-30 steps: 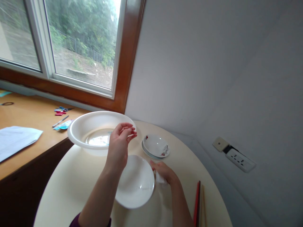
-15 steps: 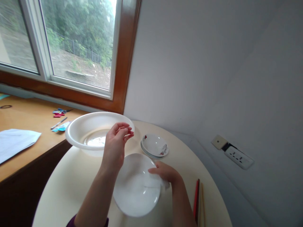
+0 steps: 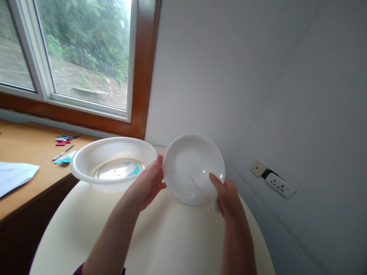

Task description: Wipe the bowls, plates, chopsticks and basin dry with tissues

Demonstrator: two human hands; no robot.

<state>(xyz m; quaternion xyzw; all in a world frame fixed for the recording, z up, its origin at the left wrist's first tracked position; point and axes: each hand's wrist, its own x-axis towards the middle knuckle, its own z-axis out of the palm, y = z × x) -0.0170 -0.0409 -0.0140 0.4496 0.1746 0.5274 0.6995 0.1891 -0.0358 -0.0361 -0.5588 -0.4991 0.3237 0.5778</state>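
Observation:
A white round plate (image 3: 186, 164) is raised above the table, its inner face tilted toward me. My left hand (image 3: 151, 181) holds its left rim, fingers partly hidden behind it. My right hand (image 3: 226, 193) grips the lower right rim, thumb on the inner face. Bunched under that hand is a soft white piece, like tissue or cloth (image 3: 213, 204). A thin dark line crosses the plate's lower face toward this piece; I cannot tell whether it is a mark or the piece's edge.
A large white plastic basin (image 3: 82, 175) stands left on the round cream table (image 3: 177, 240). The wooden desk (image 3: 25, 141) by the window holds paper (image 3: 17, 173), a pen (image 3: 63, 152) and small coloured items (image 3: 63, 140). A wall socket (image 3: 279, 183) is at right.
The plate has risen away from me and tilted up, now hiding the two patterned dishes. My left hand has come down onto its rim. The chopsticks at right are out of sight.

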